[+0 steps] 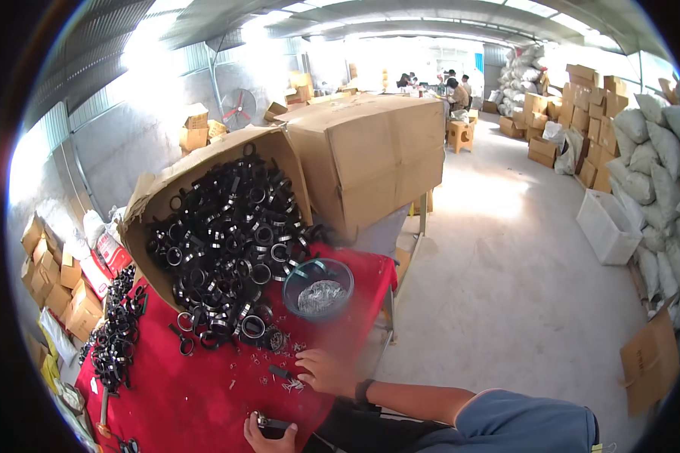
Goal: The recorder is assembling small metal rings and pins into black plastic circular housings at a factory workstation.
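Head view: hands apart, both low over the red-covered worktop. Left hand, at the near edge, has fingers closed on a black piece with some metal at its top. Right hand lies farther out, fingers at a small dark part; cannot tell whether it grips it. Slim metal pieces lie loose just beside those fingers. Beyond: 1 clear bowl with a shiny heap inside. Left of it, 1 tipped carton spills black ringed parts onto the cloth. Second dark pile along the left edge. Behind, 1 large carton. Farther off: pale sacks stacked right, people at the back.
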`<state>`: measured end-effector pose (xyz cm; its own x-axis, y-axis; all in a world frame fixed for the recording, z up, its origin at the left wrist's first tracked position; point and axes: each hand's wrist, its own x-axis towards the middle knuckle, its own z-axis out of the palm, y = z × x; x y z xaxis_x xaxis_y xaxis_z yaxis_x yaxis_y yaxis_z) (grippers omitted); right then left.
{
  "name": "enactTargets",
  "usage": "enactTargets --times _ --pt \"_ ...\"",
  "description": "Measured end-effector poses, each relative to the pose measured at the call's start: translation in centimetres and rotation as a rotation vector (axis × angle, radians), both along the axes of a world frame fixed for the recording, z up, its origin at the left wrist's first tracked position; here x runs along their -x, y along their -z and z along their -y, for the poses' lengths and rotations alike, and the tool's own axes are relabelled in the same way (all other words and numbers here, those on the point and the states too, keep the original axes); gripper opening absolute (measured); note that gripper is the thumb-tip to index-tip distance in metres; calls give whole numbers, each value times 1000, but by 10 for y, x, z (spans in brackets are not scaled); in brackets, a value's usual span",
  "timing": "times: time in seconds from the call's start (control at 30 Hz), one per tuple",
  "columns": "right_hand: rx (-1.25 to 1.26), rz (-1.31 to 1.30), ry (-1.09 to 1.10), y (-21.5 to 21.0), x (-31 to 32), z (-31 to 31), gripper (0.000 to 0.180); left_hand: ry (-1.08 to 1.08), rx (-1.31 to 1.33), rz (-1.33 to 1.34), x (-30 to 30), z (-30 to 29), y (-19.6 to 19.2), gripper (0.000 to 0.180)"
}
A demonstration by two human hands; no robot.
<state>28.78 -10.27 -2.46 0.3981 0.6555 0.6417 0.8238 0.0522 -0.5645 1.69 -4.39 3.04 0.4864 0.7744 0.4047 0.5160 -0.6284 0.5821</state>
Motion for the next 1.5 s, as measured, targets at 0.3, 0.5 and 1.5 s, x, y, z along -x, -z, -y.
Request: enactTargets --times 0.3,0.5,1.5 --pt "-17 277 -4 6 -15 -23 12 104 698 941 20 -27 -27 105" --pt "85 293 -21 9 -4 -15 24 216 790 1179 79 -15 -53 127" --pt "198 310 -14 20 -8 -10 23 -1072 110 593 479 -226 -45 88"
